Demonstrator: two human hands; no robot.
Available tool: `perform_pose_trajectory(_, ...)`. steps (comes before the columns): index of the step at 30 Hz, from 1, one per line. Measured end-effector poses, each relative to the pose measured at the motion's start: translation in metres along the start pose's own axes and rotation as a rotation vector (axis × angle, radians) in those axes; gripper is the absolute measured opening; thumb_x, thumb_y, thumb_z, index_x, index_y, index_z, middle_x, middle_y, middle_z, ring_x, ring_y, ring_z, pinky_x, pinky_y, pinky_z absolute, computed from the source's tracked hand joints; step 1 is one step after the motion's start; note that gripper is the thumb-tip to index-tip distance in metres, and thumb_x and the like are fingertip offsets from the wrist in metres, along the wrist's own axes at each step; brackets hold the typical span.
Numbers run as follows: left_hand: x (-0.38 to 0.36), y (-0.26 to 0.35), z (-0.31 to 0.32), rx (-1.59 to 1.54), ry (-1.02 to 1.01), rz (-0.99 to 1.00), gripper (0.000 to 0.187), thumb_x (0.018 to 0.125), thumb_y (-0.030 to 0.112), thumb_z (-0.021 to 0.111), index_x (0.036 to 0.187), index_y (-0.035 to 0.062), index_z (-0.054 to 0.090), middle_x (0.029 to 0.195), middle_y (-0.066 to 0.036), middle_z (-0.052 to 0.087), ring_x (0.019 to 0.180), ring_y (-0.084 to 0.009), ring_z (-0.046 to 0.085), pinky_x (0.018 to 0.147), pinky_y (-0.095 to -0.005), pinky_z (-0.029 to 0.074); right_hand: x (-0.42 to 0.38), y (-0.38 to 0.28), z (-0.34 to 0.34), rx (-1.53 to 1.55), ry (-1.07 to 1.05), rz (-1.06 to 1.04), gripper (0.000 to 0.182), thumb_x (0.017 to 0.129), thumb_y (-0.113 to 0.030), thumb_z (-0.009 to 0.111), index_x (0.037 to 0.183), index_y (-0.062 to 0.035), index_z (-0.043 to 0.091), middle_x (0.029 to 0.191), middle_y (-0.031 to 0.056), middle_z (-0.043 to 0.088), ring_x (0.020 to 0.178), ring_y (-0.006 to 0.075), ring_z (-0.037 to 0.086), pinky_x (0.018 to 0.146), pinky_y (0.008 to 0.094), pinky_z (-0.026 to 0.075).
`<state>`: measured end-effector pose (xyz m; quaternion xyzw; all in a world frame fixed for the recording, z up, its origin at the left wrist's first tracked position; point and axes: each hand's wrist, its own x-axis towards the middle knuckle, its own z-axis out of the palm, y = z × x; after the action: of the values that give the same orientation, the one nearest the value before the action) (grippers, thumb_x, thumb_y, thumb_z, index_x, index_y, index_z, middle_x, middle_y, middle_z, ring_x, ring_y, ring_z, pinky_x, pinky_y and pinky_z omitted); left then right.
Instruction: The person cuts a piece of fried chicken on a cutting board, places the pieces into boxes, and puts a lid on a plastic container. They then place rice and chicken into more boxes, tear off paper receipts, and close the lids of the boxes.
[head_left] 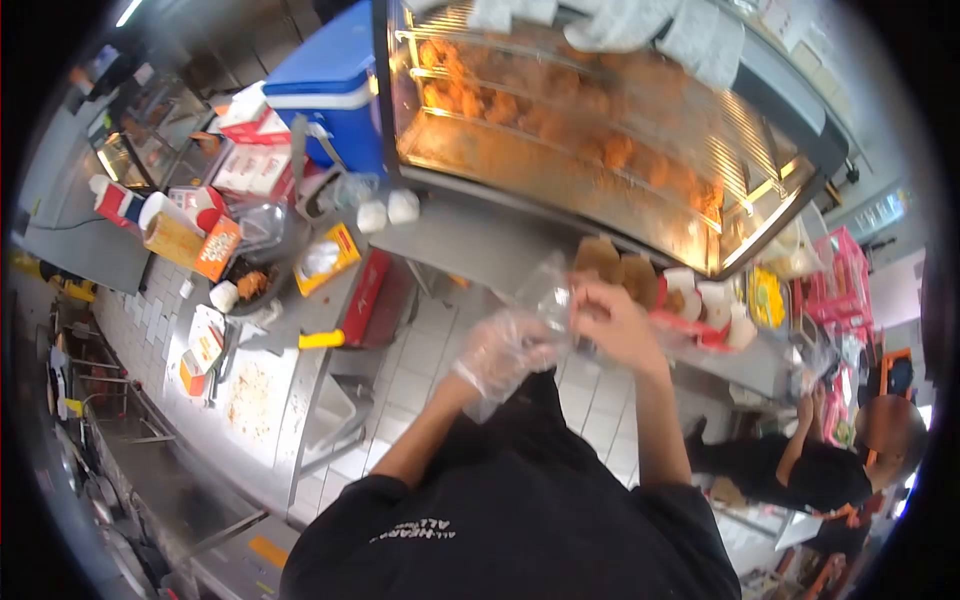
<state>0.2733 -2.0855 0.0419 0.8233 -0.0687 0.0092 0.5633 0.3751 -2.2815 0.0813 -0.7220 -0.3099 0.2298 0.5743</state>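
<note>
My left hand (505,345) wears a loose, see-through disposable glove. Its fingers are curled in against the lower end of a second clear plastic glove (546,290), which is crumpled and slightly blurred. From the other side my bare right hand (615,318) pinches that same plastic between thumb and fingers. Both hands are close together in front of my chest, above the tiled floor. Just beyond my right hand, several open food boxes (680,300) stand in a row along the counter under the display case.
A lit glass warmer (560,130) with fried chicken spans the far side. On the left, a steel worktable (255,395) carries a yellow-handled knife (320,340), a yellow box (328,260) and stacked cartons (255,170). Behind stands a blue cooler (325,85). A co-worker (820,470) is at right.
</note>
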Motion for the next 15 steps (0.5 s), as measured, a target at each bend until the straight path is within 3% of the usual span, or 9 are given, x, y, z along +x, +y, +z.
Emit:
perform_pose_trajectory(2, -0.002, -0.025, 0.008, 0.114, 0.008, 0.038, 0.026, 0.082, 0.025, 0.078, 0.102, 0.0099, 0.072, 0.099, -0.009, 0.069, 0.089, -0.0242, 0.066, 0.080, -0.0362, 0.053, 0.003, 0.010, -0.002, -0.237, -0.063, -0.002, 0.011, 0.084, -0.006, 0.066, 0.079, -0.0026, 0.056, 0.103, 0.0059, 0.057, 0.104, 0.0156, 0.054, 0.087, 0.0270, 0.044)
perform_pose_trajectory(3, -0.002, -0.012, 0.001, 0.124, -0.052, -0.061, 0.024, 0.082, 0.025, 0.077, 0.101, 0.0111, 0.073, 0.100, -0.010, 0.069, 0.094, -0.0288, 0.064, 0.085, -0.0381, 0.051, 0.003, 0.014, -0.001, -0.291, -0.076, 0.008, 0.012, 0.084, -0.007, 0.066, 0.078, -0.0030, 0.057, 0.106, 0.0078, 0.058, 0.109, 0.0177, 0.054, 0.089, 0.0269, 0.044)
perform_pose_trajectory(6, 0.000, -0.030, 0.004, 0.066, -0.187, -0.179, 0.028, 0.086, 0.032, 0.073, 0.104, 0.0102, 0.072, 0.099, -0.008, 0.069, 0.092, -0.0231, 0.064, 0.083, -0.0355, 0.051, -0.002, 0.025, 0.004, -0.378, -0.057, 0.049, 0.010, 0.083, -0.012, 0.068, 0.085, -0.0029, 0.064, 0.099, 0.0060, 0.064, 0.119, 0.0198, 0.054, 0.096, 0.0326, 0.044)
perform_pose_trajectory(7, -0.002, -0.056, 0.012, -0.056, -0.202, -0.162, 0.034, 0.087, 0.036, 0.073, 0.106, 0.0084, 0.071, 0.098, -0.007, 0.069, 0.090, -0.0205, 0.064, 0.082, -0.0341, 0.051, -0.001, 0.047, 0.002, -0.113, -0.126, 0.257, 0.014, 0.084, -0.016, 0.069, 0.090, -0.0037, 0.065, 0.107, 0.0093, 0.062, 0.117, 0.0221, 0.055, 0.099, 0.0342, 0.042)
perform_pose_trajectory(8, -0.005, -0.061, 0.011, -0.054, -0.175, -0.156, 0.034, 0.087, 0.036, 0.073, 0.106, 0.0084, 0.071, 0.098, -0.007, 0.069, 0.090, -0.0205, 0.064, 0.082, -0.0341, 0.051, -0.002, 0.062, 0.007, 0.016, -0.175, 0.353, 0.016, 0.085, -0.018, 0.069, 0.092, -0.0042, 0.066, 0.110, 0.0109, 0.061, 0.116, 0.0233, 0.056, 0.100, 0.0350, 0.042)
perform_pose_trajectory(9, -0.007, -0.065, 0.007, -0.265, -0.195, -0.225, 0.041, 0.086, 0.041, 0.073, 0.105, 0.0049, 0.069, 0.097, -0.006, 0.067, 0.088, -0.0184, 0.063, 0.079, -0.0322, 0.051, -0.003, 0.077, 0.011, 0.138, -0.214, 0.455, 0.018, 0.085, -0.019, 0.070, 0.095, -0.0046, 0.067, 0.114, 0.0126, 0.060, 0.115, 0.0244, 0.057, 0.102, 0.0358, 0.041)
perform_pose_trajectory(11, -0.006, -0.071, 0.004, -0.481, -0.190, -0.282, 0.048, 0.085, 0.045, 0.074, 0.104, 0.0013, 0.068, 0.095, -0.006, 0.066, 0.085, -0.0164, 0.062, 0.077, -0.0304, 0.051, -0.002, 0.087, 0.029, -0.113, -0.195, 0.309, 0.020, 0.086, -0.022, 0.070, 0.097, -0.0051, 0.066, 0.128, 0.0170, 0.052, 0.118, 0.0290, 0.054, 0.104, 0.0379, 0.039)
perform_pose_trajectory(13, -0.005, -0.078, 0.006, -0.387, -0.088, -0.268, 0.047, 0.088, 0.044, 0.067, 0.097, -0.0031, 0.068, 0.070, -0.011, 0.063, 0.064, -0.0170, 0.059, 0.061, -0.0339, 0.049, 0.001, 0.078, 0.049, -0.287, -0.218, 0.172, 0.020, 0.086, -0.021, 0.070, 0.096, -0.0049, 0.065, 0.137, 0.0189, 0.044, 0.122, 0.0329, 0.050, 0.106, 0.0399, 0.038)
perform_pose_trajectory(15, -0.012, -0.091, 0.001, -0.503, -0.060, -0.327, 0.047, 0.087, 0.043, 0.068, 0.096, -0.0036, 0.068, 0.072, -0.011, 0.065, 0.066, -0.0180, 0.060, 0.063, -0.0330, 0.050, 0.005, 0.075, 0.063, -0.374, -0.273, 0.074, 0.019, 0.085, -0.020, 0.070, 0.094, -0.0044, 0.065, 0.143, 0.0194, 0.039, 0.126, 0.0353, 0.047, 0.106, 0.0411, 0.037)
